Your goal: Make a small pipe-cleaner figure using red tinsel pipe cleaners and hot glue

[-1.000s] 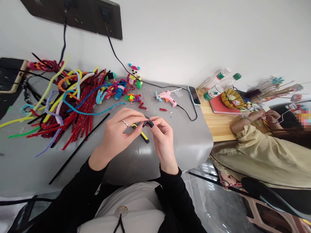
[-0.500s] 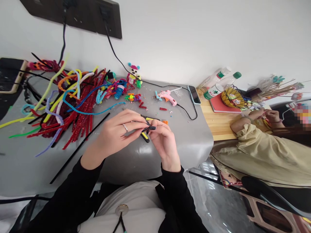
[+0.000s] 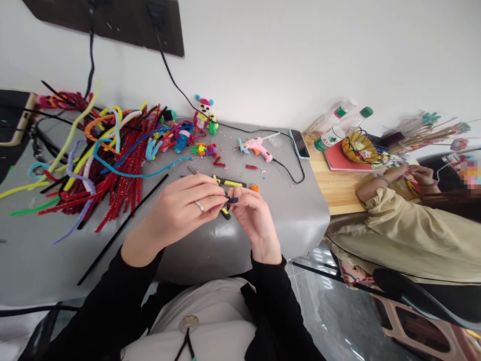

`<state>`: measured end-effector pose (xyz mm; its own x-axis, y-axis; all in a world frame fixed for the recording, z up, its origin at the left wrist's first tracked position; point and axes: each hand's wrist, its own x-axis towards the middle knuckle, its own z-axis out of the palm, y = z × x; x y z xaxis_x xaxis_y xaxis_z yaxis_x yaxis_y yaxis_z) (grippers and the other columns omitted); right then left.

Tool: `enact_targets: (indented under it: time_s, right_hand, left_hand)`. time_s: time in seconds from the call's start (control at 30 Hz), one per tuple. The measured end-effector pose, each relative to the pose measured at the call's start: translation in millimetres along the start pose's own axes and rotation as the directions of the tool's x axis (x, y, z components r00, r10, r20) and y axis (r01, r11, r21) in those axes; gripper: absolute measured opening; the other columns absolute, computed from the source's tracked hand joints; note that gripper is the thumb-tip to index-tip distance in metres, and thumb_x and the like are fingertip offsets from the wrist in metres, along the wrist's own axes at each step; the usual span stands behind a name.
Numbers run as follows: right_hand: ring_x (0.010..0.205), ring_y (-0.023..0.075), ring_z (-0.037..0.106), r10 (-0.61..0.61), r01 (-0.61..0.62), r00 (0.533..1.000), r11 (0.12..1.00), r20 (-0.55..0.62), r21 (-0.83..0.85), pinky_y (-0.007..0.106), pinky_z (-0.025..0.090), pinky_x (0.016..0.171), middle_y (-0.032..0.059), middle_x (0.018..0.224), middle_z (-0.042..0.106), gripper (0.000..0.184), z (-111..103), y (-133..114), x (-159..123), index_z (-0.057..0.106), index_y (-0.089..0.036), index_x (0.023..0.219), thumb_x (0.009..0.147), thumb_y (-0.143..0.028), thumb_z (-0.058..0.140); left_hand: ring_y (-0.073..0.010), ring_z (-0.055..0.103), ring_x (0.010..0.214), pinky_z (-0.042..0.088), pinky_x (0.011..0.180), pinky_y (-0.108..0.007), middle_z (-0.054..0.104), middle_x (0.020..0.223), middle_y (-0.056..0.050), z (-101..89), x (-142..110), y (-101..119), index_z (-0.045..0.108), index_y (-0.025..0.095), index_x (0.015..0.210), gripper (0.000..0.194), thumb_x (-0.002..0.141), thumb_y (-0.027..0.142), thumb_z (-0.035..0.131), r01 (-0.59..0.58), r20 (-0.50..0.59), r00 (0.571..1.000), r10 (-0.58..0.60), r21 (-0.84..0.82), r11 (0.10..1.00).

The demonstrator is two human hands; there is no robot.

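My left hand (image 3: 184,204) and my right hand (image 3: 254,216) meet above the front of the grey table mat. Between their fingertips they pinch a small dark bent piece of black pipe cleaner (image 3: 232,200), partly hidden by the fingers. Both hands are closed on it. On the mat under my fingers lie pliers with black and yellow handles (image 3: 229,182), their middle covered by my hands. A long straight black pipe cleaner (image 3: 124,228) rests to the left of my left hand. An orange scrap (image 3: 254,188) lies just beyond my right hand.
A heap of coloured pipe cleaners (image 3: 124,170) spreads at the left. Further back are small pipe cleaner figures (image 3: 203,113), a pink glue gun (image 3: 259,149) with its cord, and a phone (image 3: 298,144). At right, another person's hands (image 3: 421,175) work beside a yellow basket (image 3: 358,150).
My left hand has lowered slightly, uncovering more of the pliers behind it. The fingertips have shifted a little around the black piece, which stays pinched between both hands.
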<state>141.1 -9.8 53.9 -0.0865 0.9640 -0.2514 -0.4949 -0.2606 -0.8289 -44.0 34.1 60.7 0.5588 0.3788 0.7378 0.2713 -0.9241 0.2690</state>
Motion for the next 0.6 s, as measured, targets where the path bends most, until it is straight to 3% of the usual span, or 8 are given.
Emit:
enact_targets:
  time_s: [0.23, 0.6]
  right_hand:
    - [0.070, 0.0144, 0.047, 0.005, -0.006, 0.999, 1.000, 0.032, 0.029, 0.029, 0.039, 0.068, -0.0015, 0.067, 0.054, 0.015, -1.2, 2.0, -0.2, 0.062, -0.021, 0.053, 0.066, -0.013, 0.068]
    - [0.070, 0.0139, 0.043, -0.010, 0.011, 1.000, 0.997, 0.017, -0.081, 0.030, 0.033, 0.068, -0.0027, 0.071, 0.052, 0.016, -2.6, 3.4, -2.4, 0.057, -0.022, 0.059, 0.068, -0.019, 0.070]
  left_hand:
    - [-0.0203, 0.073, 0.091, 0.064, 0.083, -0.035, 0.079, 0.096, -0.004, 0.2, 5.4, 2.5, 0.071, 0.021, 0.100, 0.018, 0.094, 0.005, 0.068, -0.005, -0.005, 1.000, 0.005, 0.007, 1.000]
    - [-0.0211, 0.073, 0.091, 0.063, 0.082, -0.036, 0.079, 0.096, -0.005, 1.9, 2.2, 1.5, 0.072, 0.021, 0.101, 0.018, 0.093, 0.005, 0.068, 0.020, -0.029, 0.999, -0.021, -0.025, 0.999]
